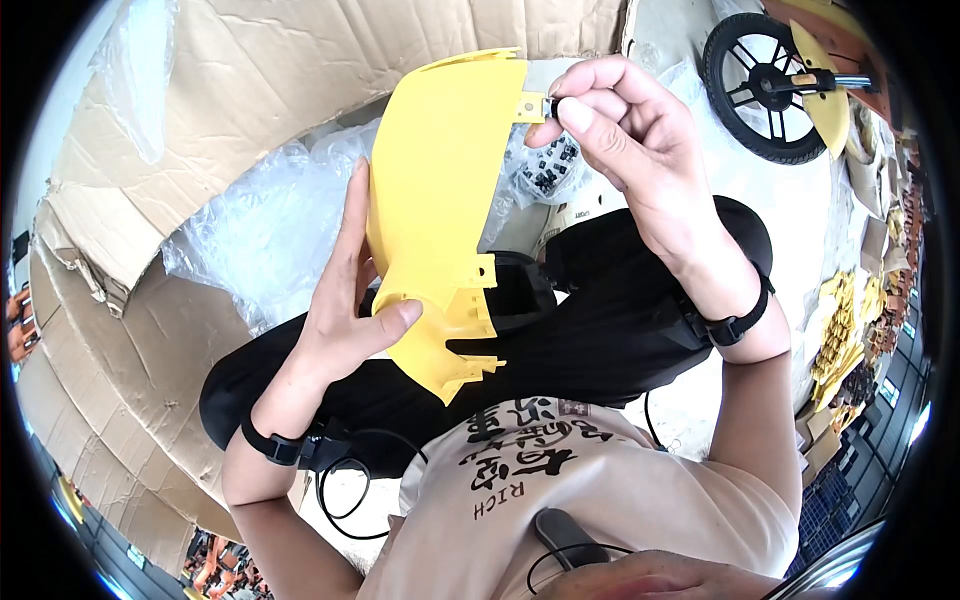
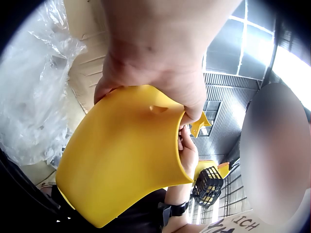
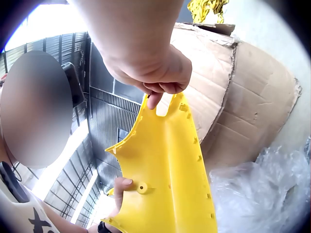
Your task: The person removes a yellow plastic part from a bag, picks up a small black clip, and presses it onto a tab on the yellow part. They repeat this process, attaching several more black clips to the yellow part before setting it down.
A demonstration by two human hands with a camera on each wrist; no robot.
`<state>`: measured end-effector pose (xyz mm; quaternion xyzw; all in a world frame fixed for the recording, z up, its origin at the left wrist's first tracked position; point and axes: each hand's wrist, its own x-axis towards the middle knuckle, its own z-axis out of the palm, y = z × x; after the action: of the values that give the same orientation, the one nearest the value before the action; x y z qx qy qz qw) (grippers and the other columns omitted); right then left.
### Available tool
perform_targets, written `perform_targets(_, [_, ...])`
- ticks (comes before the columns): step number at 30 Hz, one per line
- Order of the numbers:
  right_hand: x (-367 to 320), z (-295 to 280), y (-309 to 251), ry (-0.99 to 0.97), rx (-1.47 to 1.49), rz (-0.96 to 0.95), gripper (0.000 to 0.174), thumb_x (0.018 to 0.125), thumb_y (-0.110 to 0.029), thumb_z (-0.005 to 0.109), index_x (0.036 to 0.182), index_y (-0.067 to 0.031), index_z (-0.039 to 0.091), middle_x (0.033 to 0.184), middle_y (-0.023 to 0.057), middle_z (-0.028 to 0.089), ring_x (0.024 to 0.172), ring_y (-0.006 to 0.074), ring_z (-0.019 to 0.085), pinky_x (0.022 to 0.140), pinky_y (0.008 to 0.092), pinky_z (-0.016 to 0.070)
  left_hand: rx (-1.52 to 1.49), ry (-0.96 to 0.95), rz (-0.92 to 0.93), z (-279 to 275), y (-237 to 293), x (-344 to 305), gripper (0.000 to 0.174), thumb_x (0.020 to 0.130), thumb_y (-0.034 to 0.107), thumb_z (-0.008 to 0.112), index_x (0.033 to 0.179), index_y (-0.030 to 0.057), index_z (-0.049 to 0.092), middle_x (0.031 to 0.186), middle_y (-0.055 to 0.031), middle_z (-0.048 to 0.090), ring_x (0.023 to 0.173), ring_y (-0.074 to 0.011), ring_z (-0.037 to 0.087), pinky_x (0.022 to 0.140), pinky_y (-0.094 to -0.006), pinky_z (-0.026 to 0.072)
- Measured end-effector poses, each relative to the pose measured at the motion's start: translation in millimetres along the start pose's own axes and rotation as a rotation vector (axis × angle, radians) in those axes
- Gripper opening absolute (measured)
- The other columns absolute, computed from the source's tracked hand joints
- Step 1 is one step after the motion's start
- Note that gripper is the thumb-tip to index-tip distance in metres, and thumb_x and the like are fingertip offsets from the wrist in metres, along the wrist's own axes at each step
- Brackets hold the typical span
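Observation:
A curved yellow plastic panel (image 1: 440, 180) is held up over the person's lap in the head view. The left hand (image 1: 345, 315) grips its lower left edge, thumb on the near face and fingers behind. At the upper right, the right hand (image 1: 640, 140) pinches a small dark clip-like piece (image 1: 553, 108) between thumb and fingers, right at the end of the panel's tab (image 1: 529, 107). The left wrist view has the panel's smooth outer face (image 2: 116, 155). Its ribbed inner side (image 3: 165, 165), with a round boss and small edge tabs, faces the right wrist camera.
An open plastic bag of small black pieces (image 1: 550, 168) lies beyond the lap. Clear plastic wrap (image 1: 265, 225) and cardboard (image 1: 240, 90) spread to the left. A black wheel (image 1: 765, 90) stands at the upper right, with a pile of yellow parts (image 1: 838, 325) below it.

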<state>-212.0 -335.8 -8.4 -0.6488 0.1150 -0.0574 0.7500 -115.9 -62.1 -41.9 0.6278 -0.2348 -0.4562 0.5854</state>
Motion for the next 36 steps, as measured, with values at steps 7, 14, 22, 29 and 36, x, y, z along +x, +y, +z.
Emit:
perform_targets(7, [-3,0,1,0.003,0.043,-0.002,0.018,0.098,-0.008,0.061,0.112,0.0004,0.056,0.093,0.0099,0.072,0.093,0.0122,0.068,0.082,0.0232,0.0478,0.218,0.017,0.094,0,-1,-3,0.109,0.067,-0.002,0.056,0.160,0.0127,0.002,0.157,-0.0195,0.024,0.143,-0.0322,0.033,0.113,-0.0428,0.0335])
perform_targets(14, [-2,1,8,0.038,-0.032,-0.042,0.016,0.097,-0.004,0.059,0.111,0.0022,0.055,0.092,0.0093,0.070,0.093,0.0141,0.069,0.083,0.0237,0.0486,0.418,0.070,0.121,3,-1,-3,0.107,0.065,-0.004,0.055,0.160,0.0117,0.006,0.147,-0.0185,0.035,0.131,-0.0294,0.042,0.105,-0.0357,0.0380])
perform_targets(22, [0,2,7,0.002,0.097,0.040,0.016,0.097,-0.004,0.060,0.111,0.0019,0.055,0.093,0.0099,0.071,0.094,0.0141,0.069,0.084,0.0238,0.0486,0.271,0.024,0.072,2,-3,-5,0.107,0.066,-0.004,0.053,0.160,0.0131,0.004,0.146,-0.0191,0.036,0.131,-0.0293,0.041,0.101,-0.0336,0.0399])
perform_targets(29, [-2,10,13,0.050,-0.069,-0.072,0.017,0.098,-0.008,0.059,0.113,0.0005,0.055,0.093,0.0088,0.072,0.078,0.0055,0.057,0.068,0.0182,0.0380,0.505,0.079,0.114,9,1,-5,0.107,0.066,-0.003,0.053,0.159,0.0104,0.003,0.154,-0.0179,0.025,0.141,-0.0304,0.031,0.111,-0.0390,0.0311])
perform_targets(36, [3,11,4,0.058,-0.202,-0.061,0.025,0.101,-0.012,0.056,0.121,0.0031,0.054,0.093,0.0090,0.073,0.073,0.0057,0.062,0.068,0.0175,0.0458,0.452,0.114,0.158,4,-9,0,0.108,0.067,-0.002,0.056,0.160,0.0121,0.001,0.153,-0.0191,0.029,0.141,-0.0328,0.033,0.116,-0.0437,0.0266])
